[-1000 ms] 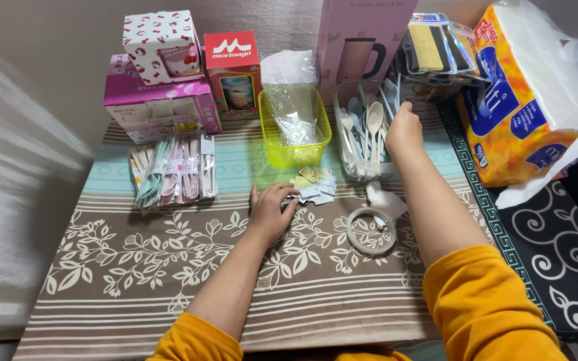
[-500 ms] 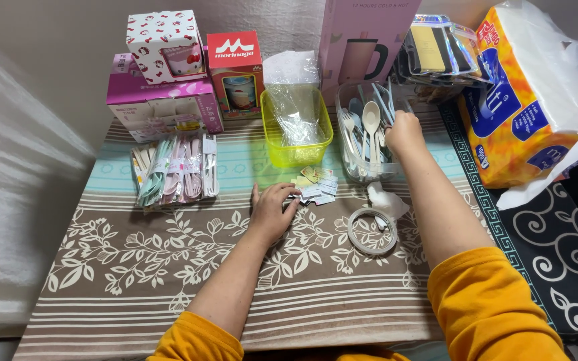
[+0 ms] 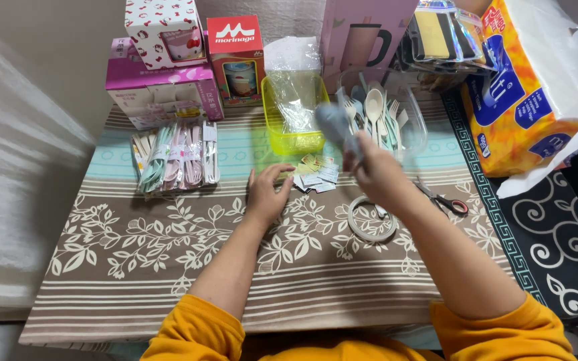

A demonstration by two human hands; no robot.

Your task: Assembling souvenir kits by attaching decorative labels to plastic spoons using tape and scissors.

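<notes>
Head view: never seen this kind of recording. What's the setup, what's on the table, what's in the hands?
There is no machine here: a person in orange sleeves works with bare hands, and the one picture comes from a camera worn on their head, looking down. The right hand holds up a blurred grey-blue utensil, likely a spoon. The left hand rests flat on the patterned tablecloth, beside a small pile of paper labels. Further back stand a clear tub of spoons and forks, a yellow-green basket, bundled cutlery sets and gift boxes. A tape roll and scissors lie near the right arm.
</notes>
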